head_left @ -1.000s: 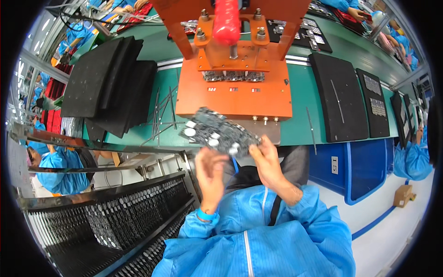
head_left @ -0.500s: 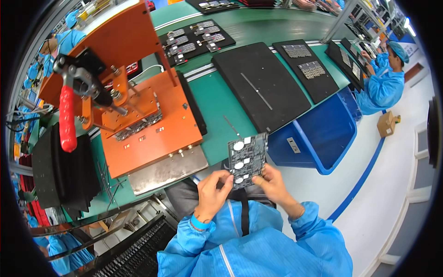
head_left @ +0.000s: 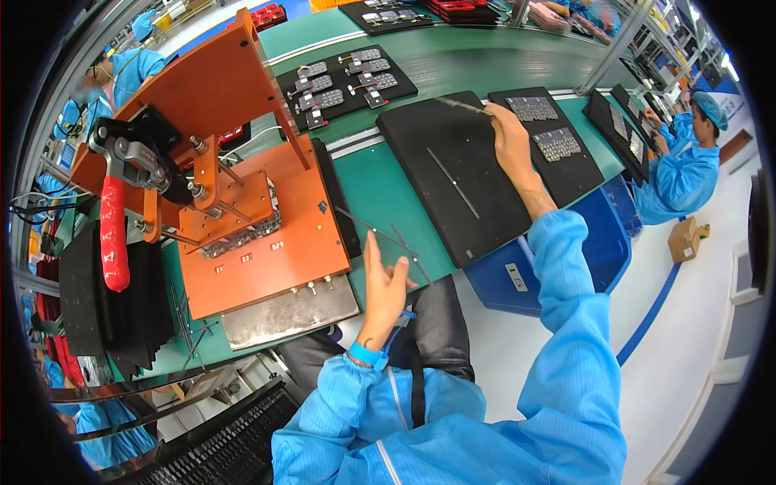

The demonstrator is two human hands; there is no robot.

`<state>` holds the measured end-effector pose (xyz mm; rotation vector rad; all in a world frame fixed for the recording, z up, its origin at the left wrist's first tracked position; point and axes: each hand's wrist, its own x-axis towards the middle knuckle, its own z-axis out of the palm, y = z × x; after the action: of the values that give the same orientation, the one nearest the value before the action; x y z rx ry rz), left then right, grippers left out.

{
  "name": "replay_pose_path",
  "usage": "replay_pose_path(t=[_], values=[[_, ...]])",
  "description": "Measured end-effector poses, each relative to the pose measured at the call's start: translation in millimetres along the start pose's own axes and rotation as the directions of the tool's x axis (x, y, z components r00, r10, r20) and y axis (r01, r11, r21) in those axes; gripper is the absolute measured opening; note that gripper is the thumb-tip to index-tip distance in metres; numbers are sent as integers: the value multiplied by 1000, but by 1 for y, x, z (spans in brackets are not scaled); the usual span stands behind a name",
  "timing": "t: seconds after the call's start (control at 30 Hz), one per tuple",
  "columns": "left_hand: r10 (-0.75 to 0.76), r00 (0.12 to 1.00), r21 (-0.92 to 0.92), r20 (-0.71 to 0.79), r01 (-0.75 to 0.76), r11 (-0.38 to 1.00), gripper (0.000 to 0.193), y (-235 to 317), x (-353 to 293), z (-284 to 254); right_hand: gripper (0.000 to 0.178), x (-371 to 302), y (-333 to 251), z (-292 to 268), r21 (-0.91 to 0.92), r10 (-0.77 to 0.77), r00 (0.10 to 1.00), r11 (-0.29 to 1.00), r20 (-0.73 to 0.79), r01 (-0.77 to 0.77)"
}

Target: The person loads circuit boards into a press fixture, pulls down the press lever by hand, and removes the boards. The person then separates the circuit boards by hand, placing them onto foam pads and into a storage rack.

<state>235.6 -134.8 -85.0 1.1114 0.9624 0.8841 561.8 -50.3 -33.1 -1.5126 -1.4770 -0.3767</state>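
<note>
Over the far part of a black foam board (head_left: 428, 166), my right hand (head_left: 513, 145) is closed on the near edge of a circuit board panel (head_left: 462, 105), seen almost edge-on. My left hand (head_left: 383, 283) is at the table's front edge, index finger stretched upward and thumb apart from it. Just beyond its fingertips a thin dark strip (head_left: 356, 218) slants over the green mat, crossing a second thin strip (head_left: 402, 239). Whether the left fingertip touches the strip cannot be made out. Another thin strip (head_left: 453, 183) lies on the foam board.
An orange press fixture (head_left: 267, 267) with a red-handled clamp (head_left: 114, 242) stands on the left. Black boards bearing metal parts (head_left: 558, 145) and small assemblies (head_left: 327, 99) lie farther back. A blue bin (head_left: 606, 242) stands below the right edge; a co-worker (head_left: 679, 170) sits beyond it.
My right hand has carried the circuit board panel away from my lap, forward and right over the foam board. My left hand has let go of the panel and moved up; another strip shows before it.
</note>
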Motion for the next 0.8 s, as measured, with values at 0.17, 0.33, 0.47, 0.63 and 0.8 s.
replay_pose_path(t=[0.17, 0.33, 0.47, 0.63, 0.8], values=[[84, 994, 116, 74, -92, 989, 73, -1, -3, 3, 46, -8, 40, 16, -282, -129, 887, 919, 444, 275], [74, 991, 177, 109, -93, 980, 67, -3, 15, 3, 39, -31, -5, 7, -394, -79, 923, 888, 377, 236], [-24, 974, 212, 225, -25, 977, 61, 9, 29, 3, 35, -44, -70, -4, -387, 266, 825, 920, 499, -63], [-112, 921, 302, 372, -7, 953, 58, 22, 39, 8, 25, -37, -78, 1, -442, 404, 664, 889, 629, -121], [30, 963, 71, 269, -51, 996, 50, 11, 40, 8, 21, -27, -118, 28, -482, 503, 485, 858, 715, -180]])
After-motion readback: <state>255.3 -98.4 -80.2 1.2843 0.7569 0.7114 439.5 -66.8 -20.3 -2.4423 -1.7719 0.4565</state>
